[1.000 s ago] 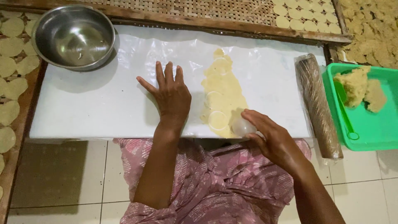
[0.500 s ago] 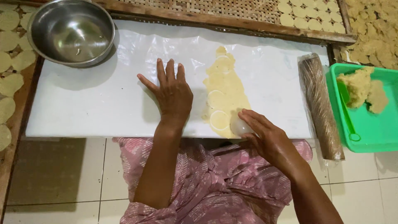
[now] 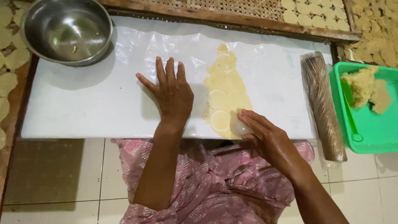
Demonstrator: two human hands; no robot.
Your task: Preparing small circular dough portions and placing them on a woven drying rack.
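Head view, looking down on a white plastic-covered board. Left hand is laid flat on the sheet at centre frame, fingers spread, nothing gripped, just left of the dough. Right hand is closed around a small round cutter, pressed onto the lower right edge of the rolled dough sheet; most of the cutter is hidden under the fingers. Thin pale-yellow dough is spread in a tall irregular strip at centre frame, slightly right of middle. Several ring marks are seen cut into it, the clearest two near the lower end, one touching the cutter's left side.

Steel bowl is set at upper left, overlapping the board's corner. Plastic-wrapped rolling pin is laid lengthwise at the board's right end. Green tray at right edge holds lumps of dough. Cut discs are laid out on a woven mat along the top.
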